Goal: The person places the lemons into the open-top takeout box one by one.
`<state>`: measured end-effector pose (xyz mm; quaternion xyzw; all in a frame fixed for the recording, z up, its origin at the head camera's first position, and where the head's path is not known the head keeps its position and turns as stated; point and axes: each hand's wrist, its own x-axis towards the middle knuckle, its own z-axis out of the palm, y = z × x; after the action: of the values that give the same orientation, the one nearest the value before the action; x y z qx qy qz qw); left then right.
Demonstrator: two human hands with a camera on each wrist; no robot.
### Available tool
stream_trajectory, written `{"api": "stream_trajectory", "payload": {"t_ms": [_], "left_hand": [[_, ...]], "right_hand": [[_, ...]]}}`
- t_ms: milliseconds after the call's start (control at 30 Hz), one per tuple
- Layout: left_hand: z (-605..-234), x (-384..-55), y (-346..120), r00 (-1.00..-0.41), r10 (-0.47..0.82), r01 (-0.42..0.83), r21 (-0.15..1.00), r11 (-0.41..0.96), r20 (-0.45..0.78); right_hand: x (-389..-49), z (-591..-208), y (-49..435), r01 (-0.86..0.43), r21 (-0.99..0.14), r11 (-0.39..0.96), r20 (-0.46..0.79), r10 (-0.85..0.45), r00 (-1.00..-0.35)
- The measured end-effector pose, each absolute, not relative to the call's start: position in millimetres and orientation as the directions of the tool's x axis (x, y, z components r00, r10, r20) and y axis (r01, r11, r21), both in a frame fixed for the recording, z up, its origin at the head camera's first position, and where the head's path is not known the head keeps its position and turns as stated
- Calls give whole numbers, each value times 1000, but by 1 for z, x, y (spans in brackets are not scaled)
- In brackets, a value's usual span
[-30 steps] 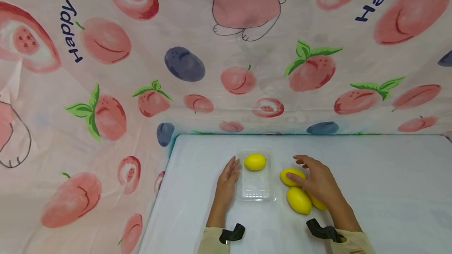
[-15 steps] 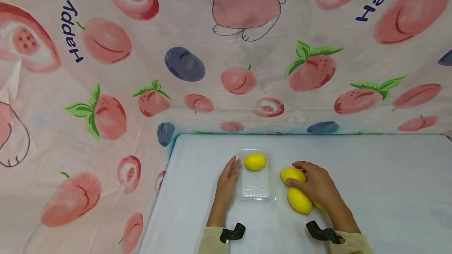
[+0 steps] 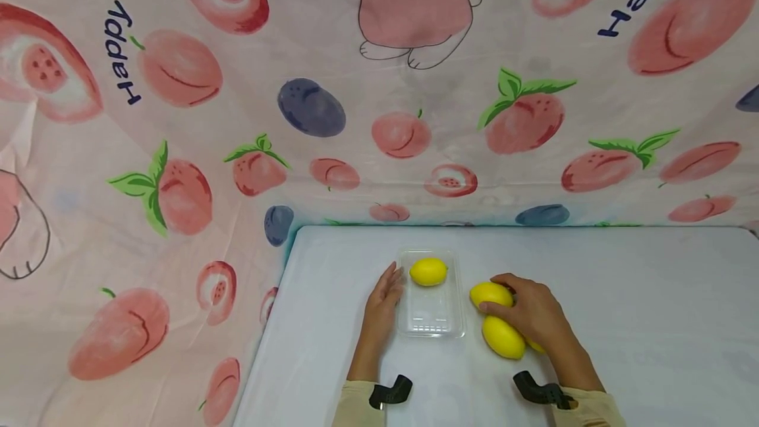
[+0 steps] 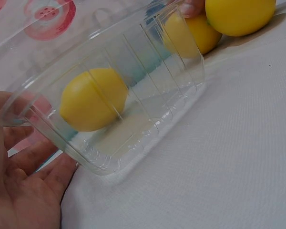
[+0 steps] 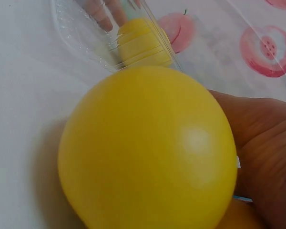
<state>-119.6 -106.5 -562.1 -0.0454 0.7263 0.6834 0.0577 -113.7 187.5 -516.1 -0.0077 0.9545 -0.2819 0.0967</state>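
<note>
A clear plastic container point(image 3: 431, 312) stands on the white table with one yellow lemon point(image 3: 428, 272) at its far end. My left hand point(image 3: 381, 305) lies along the container's left side, its fingers extended against the wall in the left wrist view. To the right of the container, my right hand point(image 3: 536, 312) pinches another lemon point(image 3: 487, 294) between thumb and fingers. Just nearer to me lies a lemon point(image 3: 503, 338), which looms large in the right wrist view. A further lemon point(image 3: 535, 346) is mostly hidden beneath the right hand.
The white tabletop point(image 3: 664, 308) stretches out to the right. A fruit-printed cloth point(image 3: 450, 97) hangs behind the table's far edge and along the left side. Each wrist carries a black camera mount point(image 3: 391, 392).
My right hand has come down a little and its fingers have closed around the far lemon. The left hand and the container have stayed in place.
</note>
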Motion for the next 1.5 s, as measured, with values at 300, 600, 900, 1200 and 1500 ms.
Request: {"api": "stream_trajectory", "payload": {"t_ms": [300,600,900,1200,1500], "left_hand": [[-561,-118,-107,-989,16,-143,988,56,-144],[-561,-119,-106,-989,19,-144,988,57,-145],[-561,-119,-106,-989,14,-149,988,51,-150],[-564,-120,-108,-992,19,-125,991,50,-126],[-561,-119,-107,-990,16,-138,989,58,-140]], "right_hand": [[-114,-514,187,48,-533,845,-212,-79,-974],[-113,-510,186,35,-543,839,-190,-82,-978],[-112,-506,187,39,-558,829,-173,-71,-982],[-113,-502,184,23,-566,824,-145,-73,-987],[-113,-492,170,19,-603,797,-113,-62,-992]]}}
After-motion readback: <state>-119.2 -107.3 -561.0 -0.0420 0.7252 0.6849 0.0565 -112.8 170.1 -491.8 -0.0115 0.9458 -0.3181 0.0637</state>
